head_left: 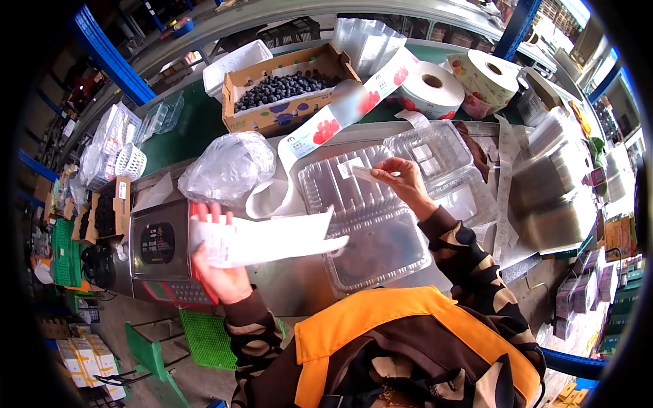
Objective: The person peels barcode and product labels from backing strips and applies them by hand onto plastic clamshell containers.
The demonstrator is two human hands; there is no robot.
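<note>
My left hand (221,262) holds a white strip of labels (272,239), its fingers behind and around the strip, above the right edge of the red-edged weighing scale (161,238). Between the thumb and fingers of my right hand (394,173) is a small label (364,173), pinched over an open clear plastic container (340,183). That container's other half (377,251) lies flat nearer to me. A second open clear container (432,156) sits just to the right. Behind my hands a printed label band with red fruit (316,136) runs from a large roll (432,81).
A cardboard box of blueberries (286,92) stands at the back, with a clear plastic bag (228,166) in front of it. Another label roll (486,75) is at the back right. Stacked clear containers (554,183) stand at the right. A green crate (207,340) is below the table's left part.
</note>
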